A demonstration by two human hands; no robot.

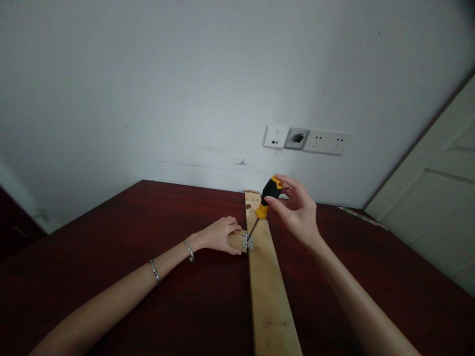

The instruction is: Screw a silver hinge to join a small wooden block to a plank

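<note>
My right hand (299,210) grips the black and yellow handle of a screwdriver (270,193), its fingers pinched round the upper part. The screwdriver leans, and its shaft runs down to a small metal hinge (247,241). That hinge lies across the joint between a short wooden block (235,241) and a long wooden board (269,277). Whether the tip sits in a screw is too small to tell. With thumb and fingers around the short block, my left hand (219,234) holds it against the board's left edge.
A dark red table (178,291) bears the board, which runs from the near edge back to the wall. Wall sockets (326,142) and a switch plate (275,136) sit above the table. A pale panelled door (438,198) stands at the right. A thin patterned strip (361,216) lies at the back right.
</note>
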